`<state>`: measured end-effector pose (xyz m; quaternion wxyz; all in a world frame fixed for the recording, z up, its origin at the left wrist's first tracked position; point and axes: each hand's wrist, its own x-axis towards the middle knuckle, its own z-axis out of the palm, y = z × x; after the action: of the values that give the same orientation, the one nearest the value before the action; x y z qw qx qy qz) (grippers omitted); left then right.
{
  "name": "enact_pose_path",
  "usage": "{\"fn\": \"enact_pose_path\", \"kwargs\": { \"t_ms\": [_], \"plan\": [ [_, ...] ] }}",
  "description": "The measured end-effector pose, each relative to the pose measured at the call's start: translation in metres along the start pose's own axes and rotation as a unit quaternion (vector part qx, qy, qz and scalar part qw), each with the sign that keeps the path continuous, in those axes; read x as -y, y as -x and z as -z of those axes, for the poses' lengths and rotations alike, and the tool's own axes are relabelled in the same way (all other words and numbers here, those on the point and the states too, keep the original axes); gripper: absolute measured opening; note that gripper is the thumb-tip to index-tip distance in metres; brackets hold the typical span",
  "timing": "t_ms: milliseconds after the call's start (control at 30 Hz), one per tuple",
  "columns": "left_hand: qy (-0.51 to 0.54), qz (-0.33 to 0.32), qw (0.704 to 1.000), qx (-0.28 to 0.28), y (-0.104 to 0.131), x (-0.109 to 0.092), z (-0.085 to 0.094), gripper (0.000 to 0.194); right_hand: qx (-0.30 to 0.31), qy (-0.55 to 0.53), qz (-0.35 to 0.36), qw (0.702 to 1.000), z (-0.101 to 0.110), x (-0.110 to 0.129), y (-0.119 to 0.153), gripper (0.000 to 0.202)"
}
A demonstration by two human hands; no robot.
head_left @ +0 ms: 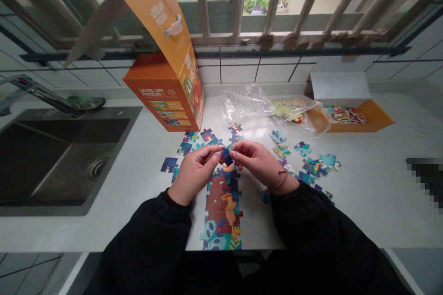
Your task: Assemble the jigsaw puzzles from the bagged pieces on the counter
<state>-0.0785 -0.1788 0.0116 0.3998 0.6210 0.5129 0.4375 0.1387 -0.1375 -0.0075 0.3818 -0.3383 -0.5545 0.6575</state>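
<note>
Between my two hands is a dark blue puzzle piece [227, 156], pinched at both sides above the counter. My left hand [199, 169] grips its left side with thumb and fingers, and my right hand [258, 162], with a beaded bracelet at the wrist, grips its right side. Just below them lies a joined strip of puzzle [221, 207] showing a brown bear and a smaller orange animal. It reaches the counter's front edge. Loose puzzle pieces lie to the left, such as a dark blue one [169, 164], and to the right, such as a teal one [303, 148].
An orange puzzle box [166, 97] with its lid raised stands behind my left hand. Clear plastic bags [249, 103] and an open box [375, 117] of pieces lie at the back right. A sink [65, 161] with a faucet [44, 97] is at the left. Window bars [238, 0] rise behind.
</note>
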Motion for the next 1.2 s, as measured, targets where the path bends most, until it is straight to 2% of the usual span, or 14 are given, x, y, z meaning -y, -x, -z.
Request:
{"fn": "enact_pose_path", "kwargs": {
  "t_ms": [167, 367, 567, 633, 733, 867, 967, 1067, 1200],
  "plan": [
    [0.016, 0.005, 1.000, -0.025, 0.000, 0.000, 0.000, 0.032, -0.070, -0.116, -0.036, 0.990, 0.002, -0.003, -0.001, 0.047],
    [0.060, 0.015, 0.998, -0.016, 0.000, 0.007, -0.005, 0.029, -0.046, -0.167, -0.073, 0.982, 0.000, -0.001, 0.003, 0.052],
    [0.050, 0.015, 0.999, -0.004, 0.000, 0.004, -0.004, 0.033, -0.068, -0.138, -0.045, 0.987, 0.001, 0.003, 0.001, 0.057],
    [0.028, 0.010, 1.000, -0.001, 0.001, 0.003, -0.004, 0.033, -0.076, -0.093, -0.024, 0.992, 0.004, 0.006, 0.000, 0.061],
    [-0.020, -0.008, 1.000, -0.005, 0.001, 0.003, -0.004, 0.028, -0.088, 0.002, 0.005, 0.996, 0.010, 0.015, 0.006, 0.054],
    [-0.105, -0.045, 0.994, -0.003, 0.001, 0.002, -0.002, 0.020, -0.094, 0.109, 0.007, 0.990, 0.015, 0.029, 0.039, 0.049],
    [-0.159, -0.079, 0.984, 0.017, 0.001, 0.000, -0.002, 0.015, -0.050, 0.163, -0.067, 0.983, 0.008, 0.033, 0.081, 0.046],
    [-0.175, -0.110, 0.977, 0.046, 0.002, -0.001, -0.003, 0.012, -0.027, 0.180, -0.145, 0.973, -0.004, 0.023, 0.124, 0.044],
    [-0.194, -0.137, 0.966, 0.098, 0.003, 0.001, -0.005, 0.012, -0.037, 0.197, -0.190, 0.961, -0.019, 0.002, 0.162, 0.043]
  ]
}}
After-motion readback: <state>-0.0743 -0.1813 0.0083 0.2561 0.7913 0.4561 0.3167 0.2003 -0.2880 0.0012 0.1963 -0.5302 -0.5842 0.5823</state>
